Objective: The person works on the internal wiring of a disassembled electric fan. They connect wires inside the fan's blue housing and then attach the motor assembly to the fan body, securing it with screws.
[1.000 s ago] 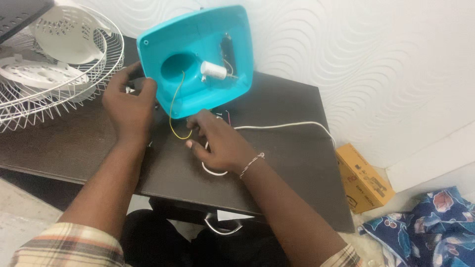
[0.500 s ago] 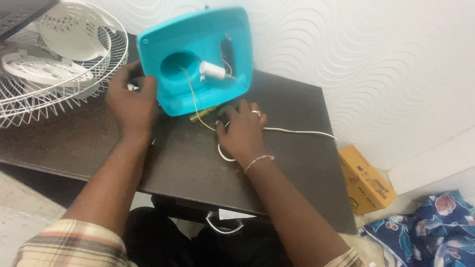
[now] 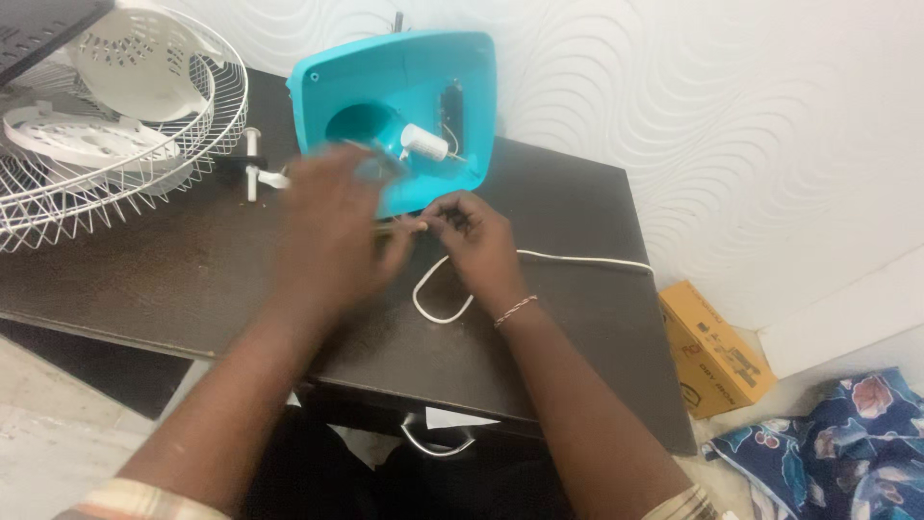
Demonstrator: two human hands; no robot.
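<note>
Two hands meet at the foot of the teal housing [image 3: 404, 106], which stands tilted on the dark surface [image 3: 192, 279], underside open. The right hand [image 3: 476, 236] pinches thin wires; the blurred left hand [image 3: 332, 226] cannot be read. Wiring looks unfinished; a fan guard [image 3: 115, 144] lies apart.

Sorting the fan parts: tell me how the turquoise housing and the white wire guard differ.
The turquoise housing is solid plastic and propped upright; the white wire guard is open mesh lying nearly flat. The housing stands at both hands; the guard sits apart at the table's left. Both rest on the dark table.
</note>
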